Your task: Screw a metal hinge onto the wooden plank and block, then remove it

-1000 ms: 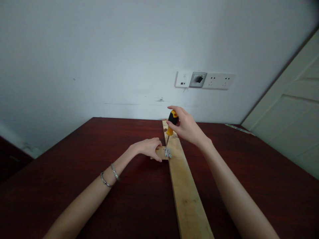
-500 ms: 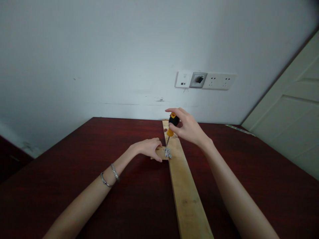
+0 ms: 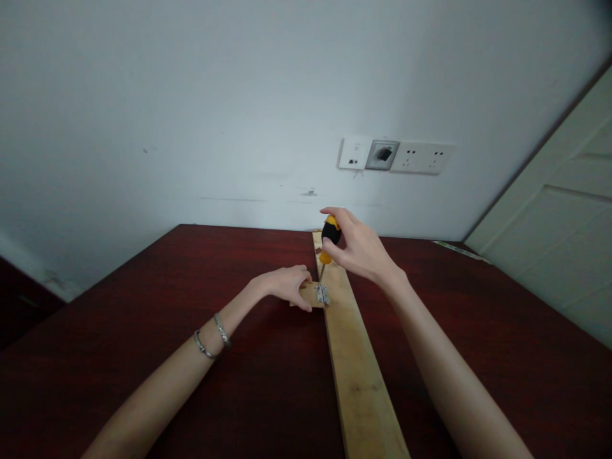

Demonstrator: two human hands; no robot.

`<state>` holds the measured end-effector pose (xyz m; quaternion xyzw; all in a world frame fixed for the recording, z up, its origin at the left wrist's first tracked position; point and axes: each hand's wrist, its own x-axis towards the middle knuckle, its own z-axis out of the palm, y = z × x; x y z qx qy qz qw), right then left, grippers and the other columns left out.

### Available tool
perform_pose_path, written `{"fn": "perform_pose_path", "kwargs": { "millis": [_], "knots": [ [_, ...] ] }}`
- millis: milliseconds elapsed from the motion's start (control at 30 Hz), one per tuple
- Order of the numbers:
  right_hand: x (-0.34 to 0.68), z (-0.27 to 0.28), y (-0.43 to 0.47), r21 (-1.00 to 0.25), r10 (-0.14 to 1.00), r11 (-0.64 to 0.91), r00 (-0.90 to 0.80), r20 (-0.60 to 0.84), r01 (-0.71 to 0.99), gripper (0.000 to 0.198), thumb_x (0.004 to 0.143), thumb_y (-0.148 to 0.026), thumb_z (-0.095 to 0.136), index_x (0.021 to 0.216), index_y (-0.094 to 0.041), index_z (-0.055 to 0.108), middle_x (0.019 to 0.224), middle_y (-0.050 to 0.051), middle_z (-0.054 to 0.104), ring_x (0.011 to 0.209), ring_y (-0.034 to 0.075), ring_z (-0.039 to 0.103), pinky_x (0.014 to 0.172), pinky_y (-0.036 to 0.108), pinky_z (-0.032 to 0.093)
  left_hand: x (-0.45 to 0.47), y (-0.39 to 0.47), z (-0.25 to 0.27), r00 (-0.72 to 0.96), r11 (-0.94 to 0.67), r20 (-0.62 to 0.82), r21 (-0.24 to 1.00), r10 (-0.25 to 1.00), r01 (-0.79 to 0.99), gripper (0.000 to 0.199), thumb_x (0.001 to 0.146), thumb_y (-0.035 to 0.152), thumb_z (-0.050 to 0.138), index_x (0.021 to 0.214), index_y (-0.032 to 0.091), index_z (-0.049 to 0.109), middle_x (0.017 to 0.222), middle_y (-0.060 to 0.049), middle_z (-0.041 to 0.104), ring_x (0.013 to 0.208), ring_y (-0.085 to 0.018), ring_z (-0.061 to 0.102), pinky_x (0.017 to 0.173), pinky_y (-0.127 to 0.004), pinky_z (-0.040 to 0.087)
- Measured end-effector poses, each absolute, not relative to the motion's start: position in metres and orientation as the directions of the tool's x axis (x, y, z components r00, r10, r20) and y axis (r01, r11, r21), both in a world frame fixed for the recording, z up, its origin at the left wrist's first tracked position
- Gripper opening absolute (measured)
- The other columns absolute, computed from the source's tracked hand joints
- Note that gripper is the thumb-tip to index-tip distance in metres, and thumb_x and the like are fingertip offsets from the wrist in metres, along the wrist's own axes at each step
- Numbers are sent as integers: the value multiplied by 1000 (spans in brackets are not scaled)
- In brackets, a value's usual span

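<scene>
Clamping thumb and fingers (image 3: 340, 212) on the screwdriver (image 3: 329, 233), your right hand (image 3: 363, 248) has tipped it a little left; it stays at the hinge (image 3: 322, 294), so turning likely goes on. Your left hand (image 3: 285, 282) pinches the small board (image 3: 310, 296) beside the long plank (image 3: 358, 363).

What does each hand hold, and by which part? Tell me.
The right hand holds the screwdriver by its handle; the left hand holds the small wooden piece by opposite edges.

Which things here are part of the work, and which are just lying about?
In use:
- screwdriver, tip at the hinge
- metal hinge
- small wood piece, held
- long board
- table, underneath

Apparently just there:
- thin pale strip, far right
- wall sockets
- bracelets, worn
</scene>
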<state>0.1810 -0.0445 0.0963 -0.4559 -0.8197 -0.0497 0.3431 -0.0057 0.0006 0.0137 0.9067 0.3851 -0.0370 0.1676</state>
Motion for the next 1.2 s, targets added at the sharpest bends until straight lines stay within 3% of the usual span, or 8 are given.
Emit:
{"fn": "perform_pose_path", "kwargs": {
  "millis": [133, 367, 567, 733, 800, 933, 1100, 1200],
  "knots": [
    [181, 95, -42, -226, 701, 575, -331, 632, 786, 41, 87, -42, 53, 121, -20, 54, 107, 11, 61, 78, 23, 61, 75, 40, 49, -6, 0, 13, 697, -643, -199, 275, 689, 715, 64, 60, 63, 70, 104, 18, 60, 103, -6, 56, 79, -19, 56, 65, -27, 42],
    [182, 94, -41, -321, 693, 643, -349, 631, 696, 50, 79, -21, 51, 128, -20, 46, 114, 11, 61, 91, 25, 60, 76, 39, 50, -5, 0, 15, 706, -648, -211, 284, 676, 706, 64, 61, 63, 70, 105, 18, 61, 103, -7, 57, 79, -19, 57, 64, -27, 41],
    [182, 94, -41, -255, 706, 579, -319, 633, 775, 41, 84, -42, 57, 121, -23, 56, 104, 10, 60, 75, 21, 59, 74, 40, 50, -6, 1, 14, 703, -647, -212, 278, 679, 710, 65, 60, 64, 69, 106, 18, 61, 104, -7, 57, 82, -20, 57, 66, -28, 41],
    [183, 94, -40, -278, 696, 617, -345, 629, 736, 54, 84, -27, 53, 137, -21, 45, 109, 10, 61, 92, 24, 60, 82, 39, 50, -5, 1, 14, 707, -659, -210, 259, 676, 706, 68, 61, 64, 69, 108, 17, 60, 106, -8, 57, 83, -21, 56, 67, -28, 41],
    [182, 94, -41, -250, 703, 597, -347, 621, 762, 61, 84, -30, 53, 142, -20, 38, 114, 12, 63, 97, 27, 61, 82, 41, 50, -5, 0, 14, 702, -655, -213, 256, 679, 711, 69, 61, 63, 69, 111, 17, 59, 107, -8, 57, 85, -21, 56, 69, -27, 41],
    [182, 92, -41, -183, 718, 542, -339, 609, 820, 61, 84, -47, 56, 139, -24, 43, 119, 12, 64, 83, 27, 65, 74, 42, 51, -5, -1, 15, 692, -637, -222, 274, 687, 720, 69, 60, 64, 69, 111, 18, 59, 108, -8, 57, 84, -21, 57, 68, -27, 41],
    [183, 92, -40, -233, 711, 580, -346, 612, 781, 56, 84, -30, 52, 138, -21, 41, 120, 11, 63, 92, 27, 64, 78, 40, 50, -5, 0, 16, 705, -654, -214, 265, 676, 708, 65, 61, 63, 70, 106, 18, 61, 105, -7, 57, 82, -20, 57, 64, -27, 41],
    [182, 93, -42, -222, 706, 577, -344, 619, 786, 57, 82, -33, 54, 137, -21, 42, 120, 12, 63, 95, 29, 64, 77, 41, 50, -5, -1, 16, 700, -646, -214, 272, 682, 713, 66, 61, 63, 70, 107, 17, 61, 104, -7, 57, 81, -20, 57, 64, -27, 41]
  ]
}}
